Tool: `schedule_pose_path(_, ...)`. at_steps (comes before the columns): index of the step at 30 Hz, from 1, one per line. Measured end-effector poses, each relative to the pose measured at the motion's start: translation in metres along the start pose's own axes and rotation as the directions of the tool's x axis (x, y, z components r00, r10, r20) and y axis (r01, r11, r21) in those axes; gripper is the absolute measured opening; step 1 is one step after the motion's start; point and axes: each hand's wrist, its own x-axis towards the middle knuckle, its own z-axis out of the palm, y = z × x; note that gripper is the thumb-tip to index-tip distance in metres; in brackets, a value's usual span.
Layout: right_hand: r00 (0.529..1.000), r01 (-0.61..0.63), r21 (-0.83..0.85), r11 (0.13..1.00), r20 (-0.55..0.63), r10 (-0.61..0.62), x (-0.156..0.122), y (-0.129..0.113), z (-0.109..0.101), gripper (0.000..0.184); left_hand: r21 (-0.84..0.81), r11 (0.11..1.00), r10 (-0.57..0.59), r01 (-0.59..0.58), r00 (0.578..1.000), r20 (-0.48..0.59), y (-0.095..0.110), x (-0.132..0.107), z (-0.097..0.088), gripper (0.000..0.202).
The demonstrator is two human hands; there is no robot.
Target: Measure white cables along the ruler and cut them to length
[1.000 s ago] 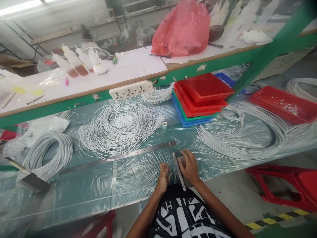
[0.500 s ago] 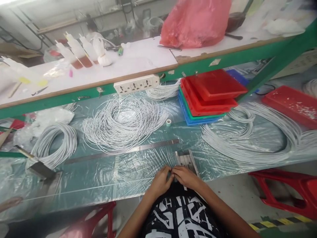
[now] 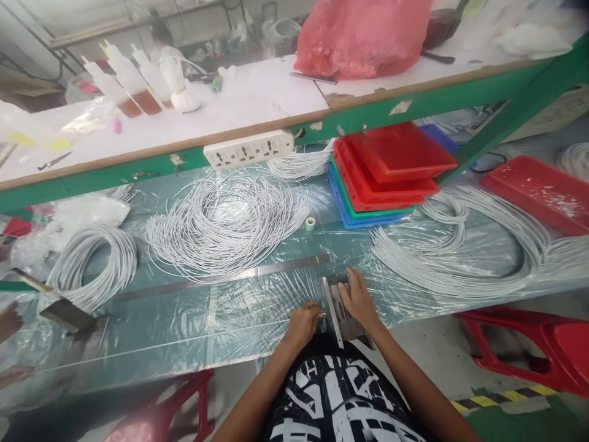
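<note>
My right hand [image 3: 358,299] lies flat, fingers stretched out, on a small grey metal channel jig [image 3: 337,313] at the near edge of the plastic-covered bench [image 3: 184,325]. My left hand [image 3: 304,320] sits just left of the jig with its fingertips pinched together on something too small to make out. A long steel ruler [image 3: 230,276] lies across the bench just beyond both hands. A big loose coil of thin white wires [image 3: 221,224] rests behind the ruler.
More white wire bundles lie at the right [image 3: 460,252] and left [image 3: 92,267]. Stacked red, green and blue trays [image 3: 386,175] stand at the back, with a power strip [image 3: 248,149] on the shelf edge. A tape roll [image 3: 310,223] and red stools [image 3: 529,350] are nearby.
My hands, which met together at the jig's near end half a second ago, have parted: the right moved up flat onto the jig, the left stays pinched beside it.
</note>
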Motion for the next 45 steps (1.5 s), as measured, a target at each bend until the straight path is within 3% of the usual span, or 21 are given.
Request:
schedule_pose_path(4,0.999,-0.008,-0.044,0.999,0.037,0.009,0.002,0.001,0.017,0.061,0.007,1.0,-0.007,0.007,1.0,0.007,0.003,0.011,0.009,0.03)
schedule_pose_path(10,0.999,-0.013,-0.098,0.995,0.039,0.016,0.004,-0.002,0.015,0.058,0.0,1.0,0.004,-0.004,1.0,0.008,0.004,0.019,0.013,0.027)
schedule_pose_path(30,0.999,-0.01,-0.175,0.985,0.045,0.018,-0.002,-0.01,0.012,0.059,0.019,1.0,0.012,-0.011,0.999,-0.043,0.004,0.011,0.024,0.028)
schedule_pose_path(45,0.995,0.098,-0.292,0.951,0.042,-0.089,-0.011,-0.013,0.016,0.068,0.148,0.989,0.011,-0.014,1.0,0.026,-0.009,-0.003,0.029,0.024)
